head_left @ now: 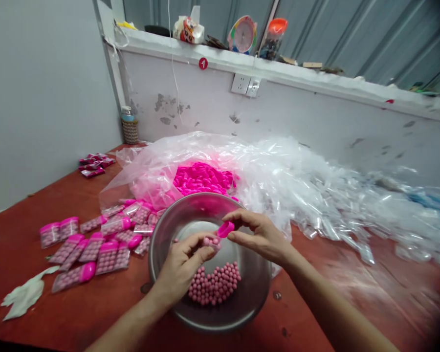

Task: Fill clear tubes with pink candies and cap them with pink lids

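toward the left edge of the red table [77,318] you have a white scrap [25,293] and a spread of capped packs [102,252], then your left hand [185,261], thumb and fingers clamped on a clear container [211,243] of pink balls over the metal bowl [254,278] by the near edge. loose caps [203,178] are heaped toward the far edge, loose balls [214,286] lie in the bowl, your right hand [258,234] pinches a pink cap [225,229] just beside the container, and clear plastic pieces [333,195] spread toward the far right corner.
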{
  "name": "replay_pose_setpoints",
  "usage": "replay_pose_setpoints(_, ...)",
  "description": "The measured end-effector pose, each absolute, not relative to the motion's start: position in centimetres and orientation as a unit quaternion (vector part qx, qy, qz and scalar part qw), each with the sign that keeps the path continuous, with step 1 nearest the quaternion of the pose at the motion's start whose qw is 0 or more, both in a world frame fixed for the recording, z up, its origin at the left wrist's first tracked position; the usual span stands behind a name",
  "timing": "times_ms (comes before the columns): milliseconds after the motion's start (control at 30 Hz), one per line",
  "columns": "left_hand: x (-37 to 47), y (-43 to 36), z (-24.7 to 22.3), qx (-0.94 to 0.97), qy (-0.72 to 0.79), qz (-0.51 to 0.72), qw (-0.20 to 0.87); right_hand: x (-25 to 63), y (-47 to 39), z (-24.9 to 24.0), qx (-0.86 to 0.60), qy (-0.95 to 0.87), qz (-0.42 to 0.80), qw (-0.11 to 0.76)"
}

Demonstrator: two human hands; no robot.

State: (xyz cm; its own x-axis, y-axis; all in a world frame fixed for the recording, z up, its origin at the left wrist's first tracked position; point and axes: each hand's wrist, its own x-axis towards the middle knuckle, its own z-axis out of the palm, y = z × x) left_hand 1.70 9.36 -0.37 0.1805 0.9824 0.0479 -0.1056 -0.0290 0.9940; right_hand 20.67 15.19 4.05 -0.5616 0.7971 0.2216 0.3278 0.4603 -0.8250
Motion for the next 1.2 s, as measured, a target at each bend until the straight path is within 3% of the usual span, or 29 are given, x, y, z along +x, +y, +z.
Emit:
replay_pose_setpoints(133, 2.7, 8.5, -0.3, 0.532, 0.389, 0.477, 0.581, 20.4, 13.6, 2.1, -0.348, -0.708, 0.500, 0.357)
replay_pose_setpoints(267, 3.1, 7.9, -0.2, 0.558, 0.369, 0.479, 0.568, 20.1, 12.4, 1.4, -0.372, -0.694, 0.499, 0.362)
replay_pose_setpoints(467, 2.7, 7.7, -0.6, 0.532, 0.374, 0.484, 0.585, 20.5, 11.5, 2.4, -0.408, -0.762, 0.322, 0.386)
replay_pose_setpoints(700, 1.3, 7.6, -0.4, 0.614, 0.403, 0.461, 0.499, 20.1, 10.5, 2.2, -0.271, -0.911, 0.129, 0.282)
replay_pose_setpoints(833, 0.8, 7.5, -0.7, 0.634, 0.402, 0.448, 0.485, 19.6, 10.6, 2.7, -0.285, -0.917, 0.141, 0.242)
replay_pose_setpoints(1067, 0.5, 7.5, -1.9, 0.623, 0.420, 0.464, 0.470, 19.4, 10.9, 2.2, -0.294, -0.891, 0.238, 0.252)
replay_pose_setpoints(1200, 0.5, 7.3, -2.3, 0.633, 0.438, 0.460, 0.441, 19.4, 10.3, 0.9, -0.306, -0.888, 0.229, 0.257)
